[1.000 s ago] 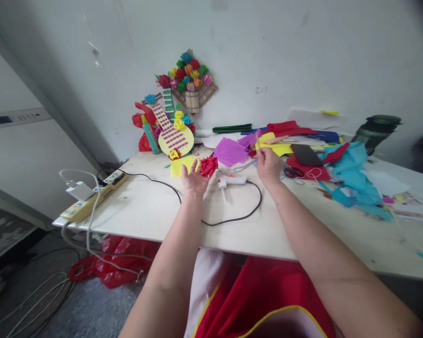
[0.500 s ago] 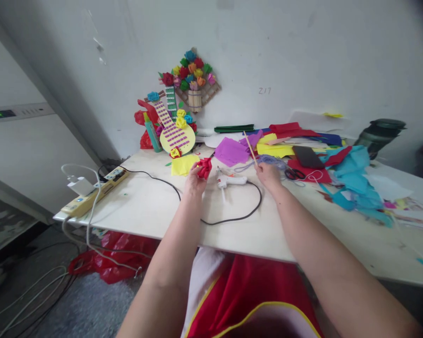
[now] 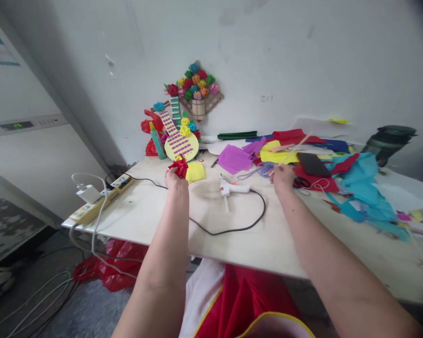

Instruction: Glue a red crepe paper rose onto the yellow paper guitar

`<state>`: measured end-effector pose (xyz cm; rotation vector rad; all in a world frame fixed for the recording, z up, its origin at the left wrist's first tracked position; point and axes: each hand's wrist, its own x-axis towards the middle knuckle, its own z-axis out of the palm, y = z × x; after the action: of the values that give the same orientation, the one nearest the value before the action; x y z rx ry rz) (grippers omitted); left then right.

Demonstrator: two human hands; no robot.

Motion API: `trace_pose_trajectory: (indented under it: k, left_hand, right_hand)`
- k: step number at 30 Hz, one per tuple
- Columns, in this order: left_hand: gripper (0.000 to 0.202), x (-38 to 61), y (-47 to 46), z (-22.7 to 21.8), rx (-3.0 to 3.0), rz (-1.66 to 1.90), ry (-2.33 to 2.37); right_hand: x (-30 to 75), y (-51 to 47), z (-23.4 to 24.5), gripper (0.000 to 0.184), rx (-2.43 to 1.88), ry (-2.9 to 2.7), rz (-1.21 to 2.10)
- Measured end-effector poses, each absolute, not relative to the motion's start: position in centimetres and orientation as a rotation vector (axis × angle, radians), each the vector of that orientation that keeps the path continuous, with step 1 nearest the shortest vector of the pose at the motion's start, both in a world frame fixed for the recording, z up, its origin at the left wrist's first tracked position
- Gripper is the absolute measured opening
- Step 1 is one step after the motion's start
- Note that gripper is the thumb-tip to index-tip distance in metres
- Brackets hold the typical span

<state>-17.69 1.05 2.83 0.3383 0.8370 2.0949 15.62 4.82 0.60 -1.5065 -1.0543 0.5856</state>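
My left hand (image 3: 175, 180) is closed around a red crepe paper flower (image 3: 181, 167), held just above the white table (image 3: 151, 211) beside a yellow paper piece (image 3: 196, 172). My right hand (image 3: 282, 175) pinches a thin wooden stick (image 3: 289, 154) that slants up to the right over the coloured papers. A white glue gun (image 3: 232, 189) lies on the table between my two hands, its black cord (image 3: 229, 230) looping toward me.
A yellow paper guitar (image 3: 181, 142) and a flower basket craft (image 3: 196, 89) lean on the wall. Purple paper (image 3: 234, 158), scissors (image 3: 303, 182), a dark phone (image 3: 312, 164) and blue paper (image 3: 359, 183) crowd the right. A power strip (image 3: 98, 201) sits at the left edge. A dark bottle (image 3: 387, 138) stands far right.
My left hand picked up the red paper flower and carried it left, past the yellow paper. My right hand's stick swung from upright to slanting right. The camera shifted slightly.
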Motion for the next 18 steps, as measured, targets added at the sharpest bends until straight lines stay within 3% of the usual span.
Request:
trace_pose_trajectory:
  k: [5, 13, 18]
  left_hand:
    - [0.036, -17.5, 1.7, 4.6, 0.269, 2.18, 0.838]
    - [0.03, -21.5, 1.6, 4.7, 0.145, 2.218, 0.909]
    - [0.034, -22.1, 2.1, 4.3, 0.169, 2.196, 0.974]
  right_hand:
    - [10.9, 3.6, 3.7, 0.019, -1.414, -1.539, 0.876]
    - [0.9, 6.7, 6.4, 0.028, -1.492, -1.978, 0.889]
    - [-3.6, 10.1, 5.5, 0.011, -1.689, -2.255, 0.752]
